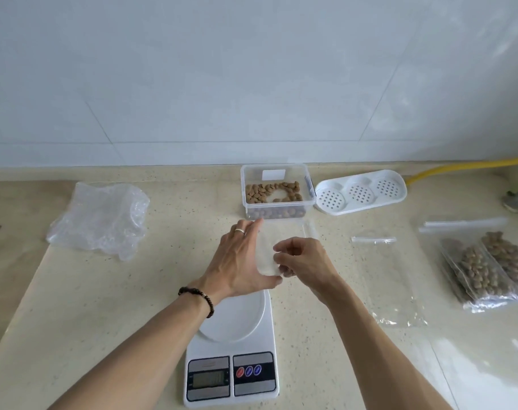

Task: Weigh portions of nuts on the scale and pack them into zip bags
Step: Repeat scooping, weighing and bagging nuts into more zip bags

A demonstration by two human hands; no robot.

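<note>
Nut box [277, 190] behind the scale [232, 350] (nearest); filled bags [488, 267] far right; crumpled plastic [99, 221] left.

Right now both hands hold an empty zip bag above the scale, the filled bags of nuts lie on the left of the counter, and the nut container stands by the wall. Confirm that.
Wrong on one point: the filled bags of nuts lie on the right of the counter, as the head view shows. On the left lies only crumpled clear plastic. The rest holds.
</note>
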